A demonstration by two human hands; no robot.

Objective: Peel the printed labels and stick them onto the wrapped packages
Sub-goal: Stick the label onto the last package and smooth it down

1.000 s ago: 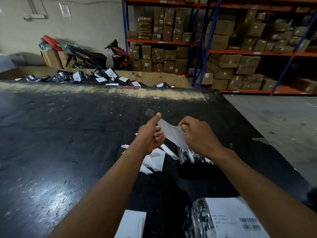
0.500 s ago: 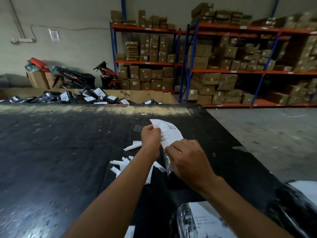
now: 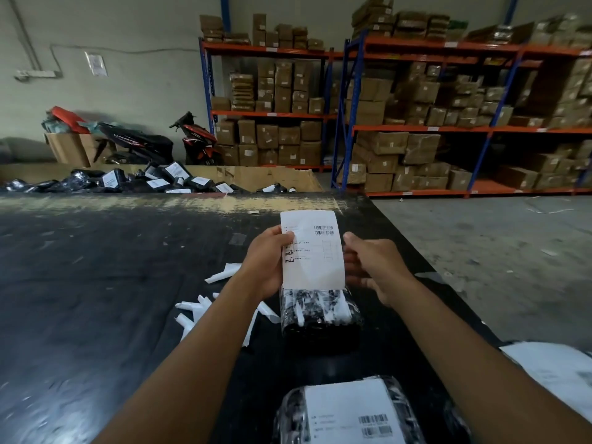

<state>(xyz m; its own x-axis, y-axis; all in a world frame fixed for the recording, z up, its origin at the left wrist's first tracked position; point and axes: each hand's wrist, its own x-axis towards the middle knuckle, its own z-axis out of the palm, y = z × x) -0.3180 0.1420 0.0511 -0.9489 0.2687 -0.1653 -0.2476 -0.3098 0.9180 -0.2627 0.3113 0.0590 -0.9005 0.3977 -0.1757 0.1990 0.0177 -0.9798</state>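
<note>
A white printed label [image 3: 312, 251] with barcodes lies flat over the far end of a black bubble-wrapped package [image 3: 320, 315] on the dark table [image 3: 96, 299]. My left hand [image 3: 266, 264] grips the label's left edge, thumb on its face. My right hand [image 3: 371, 267] sits at the label's right edge, fingers curled against the package side. A second wrapped package [image 3: 346, 415] bearing a label lies near the front edge. Torn white backing strips [image 3: 205, 302] lie left of my left forearm.
A cardboard bin [image 3: 256, 177] beyond the table holds several labelled black packages [image 3: 153, 181]. Racks of cartons [image 3: 416, 123] fill the back right. Two scooters [image 3: 160, 142] stand by the wall. Another white-labelled package [image 3: 557, 370] lies at the right edge. Concrete floor [image 3: 496, 251] lies to the right.
The label, held curled in the air between both hands a second ago, now lies flat on the package. The left hand holds its left edge and the right hand has shifted to the right side.
</note>
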